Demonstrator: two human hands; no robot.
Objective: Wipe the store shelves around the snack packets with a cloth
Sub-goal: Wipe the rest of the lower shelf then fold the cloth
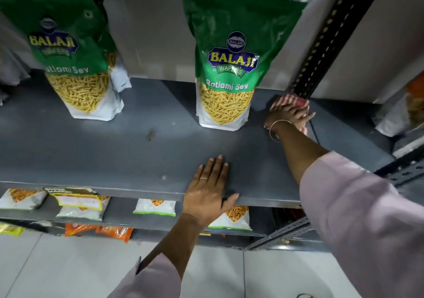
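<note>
The right hand (289,114) presses flat on a red-and-white striped cloth (288,102) at the back right corner of the grey metal shelf (114,150), its fingers spread over the fabric rather than curled round it; the cloth shows beyond the fingertips toward the slotted black upright (330,35) and again under the wrist, so the hand lies on its middle; a thin bangle (275,127) circles that wrist. The left hand (210,189) holds nothing; it rests palm down on the front of the same shelf, fingers open and flat, with the thumb hooked over the front edge and a ring on one finger.

Just left of the cloth stands a green and white Balaji Ratlami Sev packet (226,68), upright, near the cloth but whether touching it cannot be told; a second Ratlami Sev packet (75,52) stands well apart to the left, blurred, with more packets behind it. Between the two, on the bare shelf, lies a small brown smudge of dirt (150,135); a pale speck sits nearer the front edge.

Below, a lower shelf (119,217) carries white snack packets (154,207) lying flat, and orange packets (114,231) show under that; the floor (57,263) is pale tile. Both arms wear pale pink sleeves (358,217). At the far right another packet (403,111) leans on the adjoining bay.
</note>
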